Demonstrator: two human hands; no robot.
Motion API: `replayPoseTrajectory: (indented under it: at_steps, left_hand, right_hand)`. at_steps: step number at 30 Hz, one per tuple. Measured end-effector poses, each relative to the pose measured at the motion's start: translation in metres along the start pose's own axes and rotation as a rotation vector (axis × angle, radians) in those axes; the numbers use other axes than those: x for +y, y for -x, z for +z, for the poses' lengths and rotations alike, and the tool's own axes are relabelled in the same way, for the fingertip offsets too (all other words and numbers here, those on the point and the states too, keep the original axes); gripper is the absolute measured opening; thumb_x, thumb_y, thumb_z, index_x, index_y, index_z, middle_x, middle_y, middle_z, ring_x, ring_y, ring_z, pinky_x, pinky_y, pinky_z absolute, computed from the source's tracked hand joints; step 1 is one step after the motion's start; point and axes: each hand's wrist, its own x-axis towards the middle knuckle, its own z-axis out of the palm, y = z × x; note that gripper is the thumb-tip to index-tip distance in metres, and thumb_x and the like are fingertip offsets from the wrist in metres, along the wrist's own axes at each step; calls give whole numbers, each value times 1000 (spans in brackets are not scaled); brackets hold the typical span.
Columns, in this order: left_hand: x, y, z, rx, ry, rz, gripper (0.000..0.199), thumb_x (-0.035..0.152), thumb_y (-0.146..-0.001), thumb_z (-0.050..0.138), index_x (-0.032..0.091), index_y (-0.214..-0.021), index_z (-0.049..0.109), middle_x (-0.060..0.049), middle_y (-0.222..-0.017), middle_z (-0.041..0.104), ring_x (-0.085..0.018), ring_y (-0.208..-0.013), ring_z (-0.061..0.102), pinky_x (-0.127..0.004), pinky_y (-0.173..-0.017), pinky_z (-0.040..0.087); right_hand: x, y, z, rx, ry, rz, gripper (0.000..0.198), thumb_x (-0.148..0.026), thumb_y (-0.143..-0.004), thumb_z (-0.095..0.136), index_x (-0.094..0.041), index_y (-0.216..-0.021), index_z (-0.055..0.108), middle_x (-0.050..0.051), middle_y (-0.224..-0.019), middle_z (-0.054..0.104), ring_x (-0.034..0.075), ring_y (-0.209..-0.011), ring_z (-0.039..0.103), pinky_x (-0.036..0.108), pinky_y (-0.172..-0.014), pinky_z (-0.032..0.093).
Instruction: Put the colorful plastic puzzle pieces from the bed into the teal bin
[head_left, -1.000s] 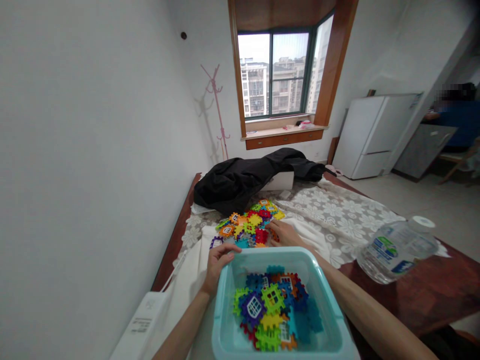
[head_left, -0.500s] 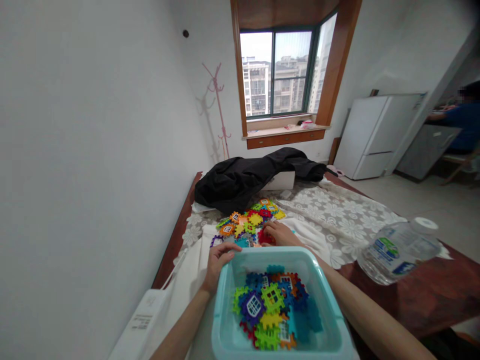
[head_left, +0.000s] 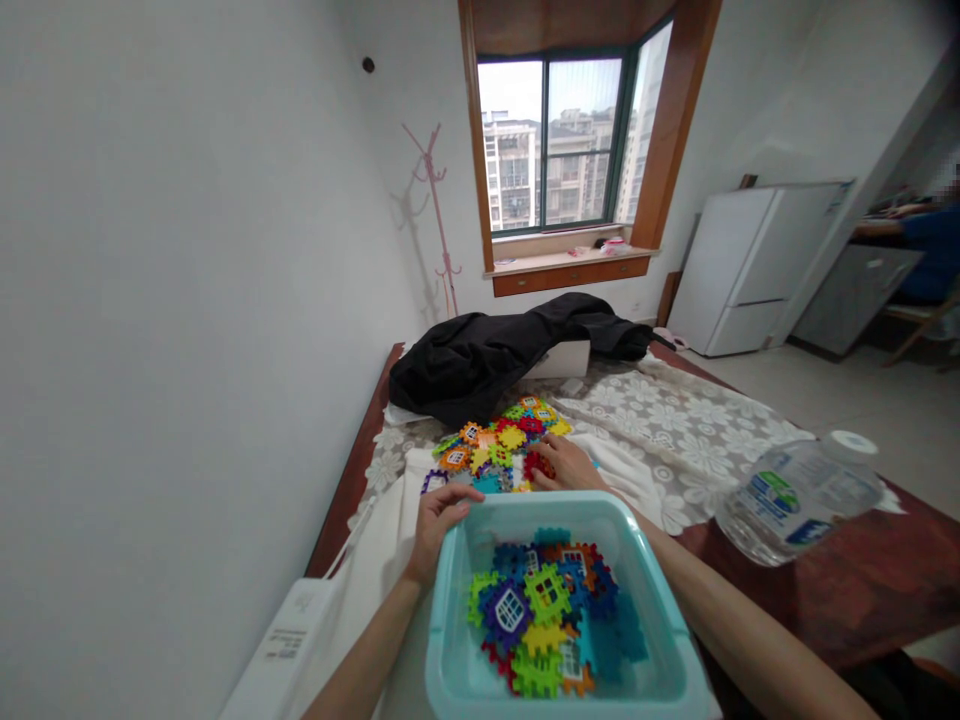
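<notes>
A light blue plastic bin [head_left: 461, 655] sits close in front of me, holding several colourful interlocking toy tiles [head_left: 547, 620]. My left hand [head_left: 437, 525] grips the bin's far left corner. Beyond the bin, a pile of the same colourful tiles [head_left: 499, 443] lies on a white cloth. My right hand [head_left: 568, 466] rests at the near right edge of that pile, fingers closed on a red tile [head_left: 537, 464].
A black jacket [head_left: 495, 360] lies heaped over a white box behind the pile. A plastic water bottle [head_left: 799, 495] lies on its side at right on the brown table [head_left: 862, 590]. A white power strip [head_left: 281, 650] sits at left. Another person sits far right.
My right hand has taken hold of a red tile at the pile's edge and lifted it slightly. My left hand has stayed on the bin's corner.
</notes>
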Motion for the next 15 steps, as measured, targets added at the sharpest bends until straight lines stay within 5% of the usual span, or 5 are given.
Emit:
replayPoseTrajectory:
  at_steps: [5, 10, 15]
  left_hand:
    - [-2, -1, -1, -3, 2, 1, 23, 38, -70, 74, 18, -79, 82, -6, -77, 74, -21, -74, 60, -29, -68, 44]
    - [-3, -2, -2, -6, 4, 7, 23, 37, -70, 74, 18, -79, 82, -5, -76, 73, -21, -74, 60, -29, -70, 43]
    - [-2, 2, -2, -31, 3, 28, 26, 41, -72, 74, 18, -81, 80, -6, -77, 72, -21, -74, 59, -28, -69, 43]
  right_hand:
    - [3, 0, 0, -11, -22, 51, 47, -51, -88, 71, -20, -122, 60, 9, -108, 68, 27, -98, 64, 38, -87, 51]
    - [6, -1, -1, -72, 21, -50, 50, -46, -92, 68, -23, -136, 61, 12, -119, 67, 28, -106, 65, 39, -92, 51]
    - [1, -1, -4, -75, 30, -28, 50, -52, -88, 73, -21, -126, 65, 13, -118, 67, 31, -106, 65, 41, -92, 52]
